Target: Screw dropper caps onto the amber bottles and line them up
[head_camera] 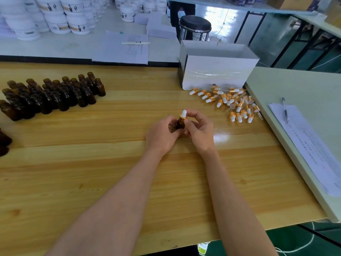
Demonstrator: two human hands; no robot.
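Near the middle of the table, a little towards its right edge, both hands meet around one amber bottle. The left hand curls round the glass and hides most of it. Only a dark strip shows between the fingers, and the base is out of sight. The right hand pinches the gold collar of the one cap sitting on the neck, its white bulb standing clear above the fingertips. Whether the thread is fully home cannot be told.

At the left edge two more dark bottles are cut off by the frame, and their tops cannot be seen.

Towards the far left corner stands a packed cluster of open bottles, upright and touching. There are some three dozen, too crowded for an exact count. Towards the far right corner lies a loose heap of caps, thirty or so, overlapping. Their glass tubes are hard to make out against the wood. Just behind the heap, touching its far side, stands one white box, its inside hidden from here.

A pale side table butts against the right edge and carries a sheet of paper with one pen on it. Beyond the far edge a white bench holds stacked white jars and more papers under a second pen. One black stool stands behind the box.
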